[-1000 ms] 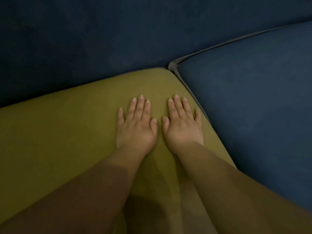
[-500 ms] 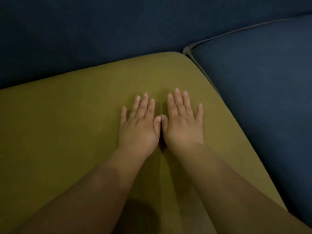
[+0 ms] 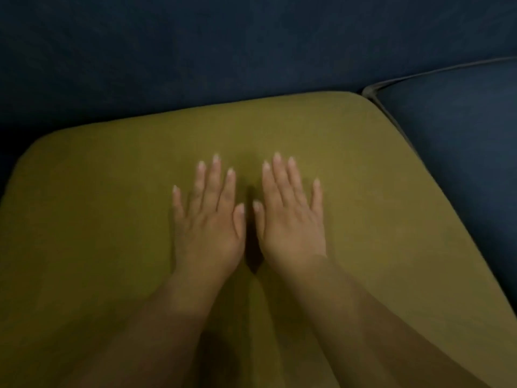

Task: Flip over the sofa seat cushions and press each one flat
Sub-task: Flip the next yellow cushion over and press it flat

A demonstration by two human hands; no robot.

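Note:
An olive-green seat cushion [image 3: 98,219] fills most of the head view, lying flat on the sofa with its rounded back corners showing. My left hand [image 3: 208,222] and my right hand [image 3: 289,219] lie palm down side by side on the cushion's middle, fingers straight and slightly spread, thumbs almost touching. Both hands press on the green fabric and hold nothing. A dark blue seat cushion [image 3: 458,141] with grey piping sits beside it on the right.
The dark blue sofa backrest [image 3: 223,46] runs across the top, right behind both cushions. A narrow seam separates the green cushion from the blue one on the right. The lighting is dim.
Both hands have shifted left from the cushion's right back corner toward its middle, staying flat on the fabric. The view followed, so the left back corner now shows.

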